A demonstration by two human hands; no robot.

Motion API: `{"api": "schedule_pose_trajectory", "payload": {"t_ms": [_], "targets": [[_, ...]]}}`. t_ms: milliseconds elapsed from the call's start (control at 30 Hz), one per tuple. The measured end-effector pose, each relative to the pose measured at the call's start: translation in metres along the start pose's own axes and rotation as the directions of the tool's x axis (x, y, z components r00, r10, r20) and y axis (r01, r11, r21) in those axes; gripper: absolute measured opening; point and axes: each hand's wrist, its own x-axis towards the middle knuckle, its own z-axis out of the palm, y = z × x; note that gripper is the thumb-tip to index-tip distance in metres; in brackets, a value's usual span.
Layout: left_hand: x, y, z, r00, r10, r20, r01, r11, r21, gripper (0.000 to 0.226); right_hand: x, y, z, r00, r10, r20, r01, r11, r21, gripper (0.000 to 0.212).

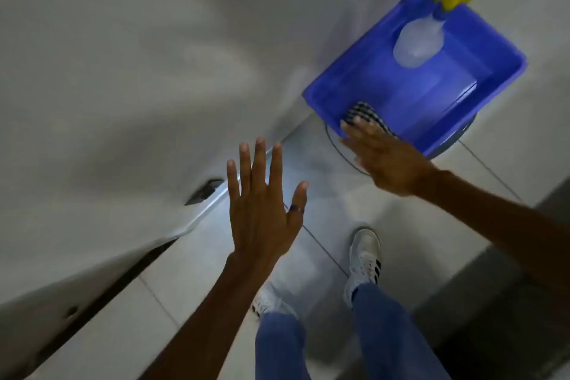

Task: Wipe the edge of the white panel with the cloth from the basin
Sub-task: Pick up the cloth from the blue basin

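1. Blue plastic marks the basin point(493, 49), which stands raised off the tiled floor point(185, 302) on some low support, just beside the white panel point(123, 71); that keeps the supplies within arm's reach of the surface to be cleaned.
2. Inside it, a checked cloth point(362, 111) is draped against the near wall, and a translucent spray bottle point(418, 43) with a yellow trigger lies toward the far corner.
3. From the head view, the right hand point(388, 157) is stretched flat toward the basin, fingers spread and empty, their tips at the near rim just over the cloth. I judge it is about to take hold; whether it already touches the fabric I cannot tell.
4. The left hand point(262, 210) hovers open with fingers splayed, holding nothing, near the panel's lower edge, probably for balance.
5. Wiping has not yet begun.
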Motion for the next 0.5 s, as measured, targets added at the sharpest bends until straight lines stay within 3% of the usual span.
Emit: {"api": "schedule_pose_trajectory", "payload": {"t_ms": [67, 200, 333, 433, 500], "targets": [[0.013, 0.002, 0.038, 1.0, -0.011, 0.003, 0.011, 0.999, -0.04, 0.077, 0.01, 0.037, 0.022, 0.992, 0.091, 0.088, -0.099, 0.991, 0.089, 0.057], [0.023, 0.004, 0.099, 0.999, 0.026, 0.043, -0.025, 0.999, -0.023, 0.069, 0.026, 0.086, 0.06, 0.973, 0.059, 0.224, -0.068, 0.997, 0.032, 0.063], [0.016, 0.0, 0.117, 0.997, 0.05, 0.06, -0.048, 0.998, -0.038, 0.066, 0.035, 0.096, 0.07, 0.965, 0.018, 0.261, -0.007, 0.999, -0.041, 0.076], [0.002, -0.002, 0.104, 0.996, 0.042, 0.074, -0.036, 0.996, -0.078, 0.067, 0.039, 0.092, 0.064, 0.968, 0.119, 0.221, -0.125, 0.992, 0.013, 0.086], [-0.008, -0.006, 0.094, 0.996, 0.033, 0.087, -0.024, 0.995, -0.102, 0.068, 0.043, 0.075, 0.054, 0.95, 0.289, 0.115, -0.302, 0.947, 0.111, 0.083]]}}
